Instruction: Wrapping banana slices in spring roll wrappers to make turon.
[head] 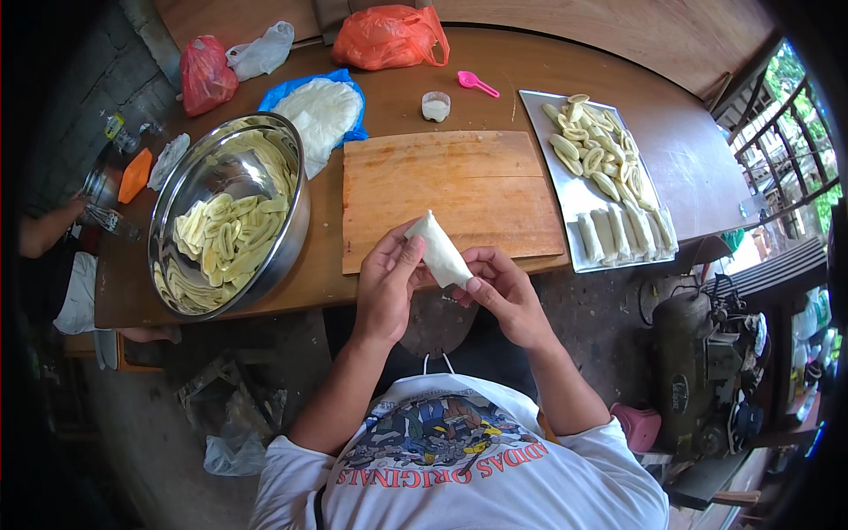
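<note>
A wrapped roll in a pale, thin wrapper (440, 252) is held between my two hands, above the near edge of the wooden board (450, 189). My left hand (394, 271) pinches its upper left side with the thumb. At its lower right end, the thumb and fingers of my right hand (497, 288) grip it. Several similar rolls (626, 233) lie side by side on the near end of a metal tray (570, 205), with sliced bananas (596, 149) behind them. More banana slices (232, 235) are in a large steel bowl (301, 218) at the left.
Round white wrappers (321, 109) lie on blue plastic behind the bowl. Beyond the board are a small cup of white contents (436, 106), a pink scoop (477, 84) and an orange plastic bag (391, 38). Another person's arm (50, 228) shows at far left.
</note>
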Demonstrator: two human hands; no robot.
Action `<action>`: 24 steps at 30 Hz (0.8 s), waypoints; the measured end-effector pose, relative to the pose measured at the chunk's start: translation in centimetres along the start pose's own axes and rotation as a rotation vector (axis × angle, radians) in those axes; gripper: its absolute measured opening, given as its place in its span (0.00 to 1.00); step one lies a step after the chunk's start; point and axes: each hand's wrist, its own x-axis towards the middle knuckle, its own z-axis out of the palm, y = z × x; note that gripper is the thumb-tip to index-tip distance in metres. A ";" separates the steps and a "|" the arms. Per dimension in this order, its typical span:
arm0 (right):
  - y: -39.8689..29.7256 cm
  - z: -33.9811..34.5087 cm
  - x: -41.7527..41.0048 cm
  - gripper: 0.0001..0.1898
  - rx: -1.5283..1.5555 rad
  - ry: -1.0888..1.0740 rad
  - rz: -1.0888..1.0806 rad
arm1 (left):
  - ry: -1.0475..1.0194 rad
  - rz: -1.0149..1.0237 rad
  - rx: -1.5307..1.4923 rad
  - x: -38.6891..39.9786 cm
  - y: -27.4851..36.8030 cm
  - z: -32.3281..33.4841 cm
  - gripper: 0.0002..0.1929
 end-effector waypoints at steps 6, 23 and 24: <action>-0.5 0.0 0.3 0.21 0.057 0.084 -0.061 | 0.030 -0.070 -0.075 0.3 0.3 0.2 0.22; -0.2 0.4 1.2 0.11 -0.065 0.156 -0.219 | -0.060 -0.311 -0.244 0.0 -0.1 -0.7 0.23; -0.2 0.3 1.3 0.10 -0.055 0.143 -0.210 | -0.064 -0.310 -0.248 0.0 -0.1 -0.7 0.23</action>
